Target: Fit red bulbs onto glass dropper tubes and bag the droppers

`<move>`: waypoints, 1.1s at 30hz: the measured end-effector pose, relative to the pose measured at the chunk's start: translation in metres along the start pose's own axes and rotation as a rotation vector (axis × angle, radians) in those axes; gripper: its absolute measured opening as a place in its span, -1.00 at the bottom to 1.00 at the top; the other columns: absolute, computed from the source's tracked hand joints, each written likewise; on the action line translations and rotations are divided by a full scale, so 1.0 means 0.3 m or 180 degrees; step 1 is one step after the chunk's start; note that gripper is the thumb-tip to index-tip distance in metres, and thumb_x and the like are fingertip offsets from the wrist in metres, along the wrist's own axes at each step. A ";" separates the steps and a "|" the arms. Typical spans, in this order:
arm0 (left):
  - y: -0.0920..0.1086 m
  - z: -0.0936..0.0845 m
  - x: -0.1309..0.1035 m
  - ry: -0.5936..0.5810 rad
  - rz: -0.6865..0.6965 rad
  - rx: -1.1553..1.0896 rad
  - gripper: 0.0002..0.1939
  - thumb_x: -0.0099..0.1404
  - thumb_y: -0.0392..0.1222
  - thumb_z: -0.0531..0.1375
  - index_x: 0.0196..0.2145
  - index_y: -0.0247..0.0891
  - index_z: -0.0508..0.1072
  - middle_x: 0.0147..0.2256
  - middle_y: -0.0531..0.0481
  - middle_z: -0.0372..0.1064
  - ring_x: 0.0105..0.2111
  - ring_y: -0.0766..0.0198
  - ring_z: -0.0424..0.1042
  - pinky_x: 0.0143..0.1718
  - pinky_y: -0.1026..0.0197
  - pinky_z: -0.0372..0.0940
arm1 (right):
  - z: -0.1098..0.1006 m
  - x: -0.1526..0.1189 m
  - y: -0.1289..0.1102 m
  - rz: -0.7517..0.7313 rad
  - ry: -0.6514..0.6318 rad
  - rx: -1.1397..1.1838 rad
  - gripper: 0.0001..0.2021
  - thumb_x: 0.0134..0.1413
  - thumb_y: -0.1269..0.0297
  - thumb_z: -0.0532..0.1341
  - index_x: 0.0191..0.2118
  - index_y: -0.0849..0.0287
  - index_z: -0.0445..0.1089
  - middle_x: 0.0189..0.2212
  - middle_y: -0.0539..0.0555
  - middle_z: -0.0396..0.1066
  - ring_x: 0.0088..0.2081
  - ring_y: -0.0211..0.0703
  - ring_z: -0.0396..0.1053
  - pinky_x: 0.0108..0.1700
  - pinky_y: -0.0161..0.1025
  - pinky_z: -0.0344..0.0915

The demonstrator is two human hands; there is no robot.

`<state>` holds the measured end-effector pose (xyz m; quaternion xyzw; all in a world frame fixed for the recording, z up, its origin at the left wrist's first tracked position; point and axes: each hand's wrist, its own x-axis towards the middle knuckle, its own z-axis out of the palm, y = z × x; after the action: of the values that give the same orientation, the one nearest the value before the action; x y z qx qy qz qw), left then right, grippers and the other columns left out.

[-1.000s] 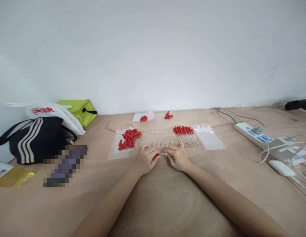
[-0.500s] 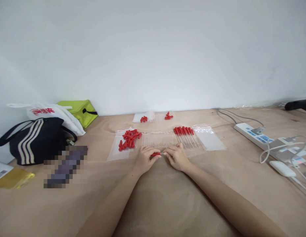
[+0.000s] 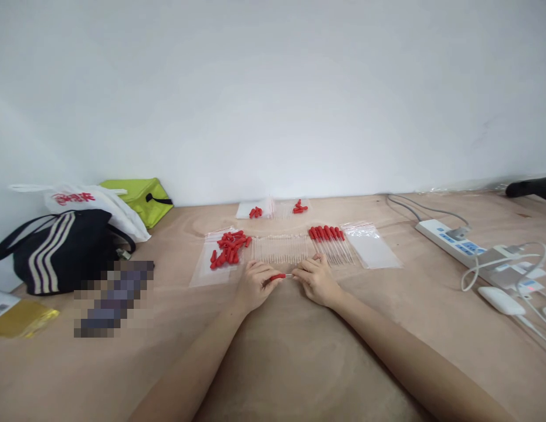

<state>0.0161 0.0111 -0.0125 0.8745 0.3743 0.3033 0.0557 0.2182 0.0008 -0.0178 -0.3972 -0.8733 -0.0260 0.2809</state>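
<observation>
My left hand [image 3: 256, 285] pinches a red rubber dropper bulb [image 3: 278, 276] between thumb and fingers. From the bulb's right end a thin glass dropper tube [image 3: 289, 275] runs into the closed fingers of my right hand [image 3: 314, 280], which hide most of it. Just beyond both hands lies a row of bare glass tubes [image 3: 279, 249]. Left of that row, a pile of loose red bulbs [image 3: 231, 248] rests on a clear zip bag [image 3: 202, 274]. To the right lie several droppers with red bulbs fitted [image 3: 332, 240], side by side with their tips toward me.
A flat zip bag [image 3: 373, 249] lies right of the fitted droppers. Small bags with red bulbs [image 3: 255, 212] sit by the wall. At left are a black striped bag [image 3: 65, 252] and a green bag [image 3: 138, 196]; at right, a power strip [image 3: 451, 240] with loose cables.
My left fingers have shifted slightly left, and more of the red bulb shows between the hands. The right hand keeps its grip on the tube. The view has moved slightly.
</observation>
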 end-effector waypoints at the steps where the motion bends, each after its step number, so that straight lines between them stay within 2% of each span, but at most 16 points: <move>1: 0.000 0.001 0.000 -0.0040 0.0045 0.0025 -0.82 0.25 -0.13 0.08 -0.38 -0.17 0.47 -0.42 0.04 0.48 -0.38 0.25 0.39 -0.24 0.13 0.11 | 0.002 0.000 0.000 -0.0019 -0.0026 0.0010 -0.78 0.11 0.39 0.01 -0.34 0.17 0.41 -0.45 0.04 0.33 -0.38 -0.24 0.18 -0.20 -0.17 -0.13; 7: 0.006 -0.001 0.001 -0.0076 -0.0003 0.0138 -0.86 0.23 -0.14 0.11 -0.36 -0.14 0.47 -0.40 0.03 0.46 -0.36 0.24 0.37 -0.22 0.13 0.11 | -0.015 0.009 -0.002 -0.0014 -0.0201 -0.0118 -0.79 0.11 0.33 0.03 -0.38 0.14 0.41 -0.46 0.06 0.34 -0.33 -0.19 0.18 -0.20 -0.15 -0.15; 10: 0.002 -0.001 -0.001 0.0181 -0.0288 0.0162 -0.76 0.19 -0.13 0.15 -0.16 -0.14 0.39 -0.28 -0.03 0.42 -0.26 0.19 0.35 -0.18 0.12 0.15 | -0.038 0.018 0.010 0.0106 -0.0222 -0.0287 -0.79 0.10 0.31 0.04 -0.39 0.12 0.42 -0.44 0.08 0.36 -0.30 -0.14 0.18 -0.25 -0.16 -0.14; 13: -0.013 0.000 -0.008 0.0375 -0.0644 0.0146 -0.58 0.16 -0.17 0.17 -0.01 -0.18 0.25 -0.24 -0.06 0.36 -0.23 0.17 0.33 -0.18 0.11 0.19 | -0.055 0.024 0.057 0.0793 0.0169 -0.0405 -0.77 0.09 0.29 0.03 -0.40 0.13 0.42 -0.45 0.10 0.38 -0.33 -0.13 0.21 -0.27 -0.16 -0.12; 16: -0.026 0.001 -0.014 0.0297 -0.0792 0.0120 -0.58 0.13 -0.23 0.18 -0.03 -0.19 0.24 -0.28 -0.03 0.35 -0.27 0.18 0.34 -0.24 0.13 0.23 | -0.059 0.032 0.123 0.1820 0.0726 -0.0454 -0.75 0.08 0.23 0.02 -0.37 0.13 0.43 -0.46 0.11 0.41 -0.33 -0.09 0.24 -0.27 -0.15 -0.10; 18: -0.030 0.002 -0.016 0.0222 -0.0813 0.0101 -0.60 0.12 -0.25 0.18 -0.06 -0.20 0.25 -0.30 -0.02 0.35 -0.29 0.18 0.34 -0.27 0.14 0.23 | -0.054 0.039 0.159 0.2289 0.0844 -0.0490 -0.75 0.05 0.22 0.02 -0.35 0.14 0.42 -0.47 0.11 0.42 -0.29 -0.04 0.25 -0.26 -0.14 -0.09; 20: -0.030 0.004 -0.016 0.0192 -0.0836 0.0090 -0.61 0.11 -0.25 0.18 -0.07 -0.22 0.26 -0.31 -0.02 0.35 -0.30 0.18 0.34 -0.28 0.14 0.24 | -0.044 0.049 0.180 0.2553 0.0805 -0.0561 -0.77 0.02 0.23 0.03 -0.37 0.15 0.42 -0.48 0.12 0.42 -0.29 -0.01 0.26 -0.26 -0.11 -0.08; 27: -0.034 0.006 -0.015 0.0137 -0.0850 0.0081 -0.66 0.12 -0.23 0.18 -0.11 -0.25 0.30 -0.34 -0.03 0.37 -0.30 0.17 0.35 -0.29 0.13 0.24 | -0.014 0.076 0.176 0.2725 0.0645 -0.0717 -0.79 -0.05 0.20 0.08 -0.45 0.15 0.42 -0.58 0.14 0.39 -0.40 -0.01 0.28 -0.26 -0.07 -0.05; 33: -0.031 0.004 -0.013 0.0101 -0.0845 0.0102 -0.72 0.13 -0.22 0.17 -0.16 -0.25 0.33 -0.34 -0.03 0.38 -0.30 0.17 0.35 -0.29 0.14 0.24 | -0.010 0.084 0.169 0.2858 0.0257 -0.0513 -0.77 -0.04 0.16 0.07 -0.43 0.14 0.42 -0.55 0.13 0.40 -0.41 -0.02 0.30 -0.21 -0.05 -0.06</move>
<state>0.0090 0.0152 -0.0185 0.8132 0.4924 0.3011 0.0753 0.2422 0.0516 -0.0115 -0.7556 -0.5982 0.0150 0.2665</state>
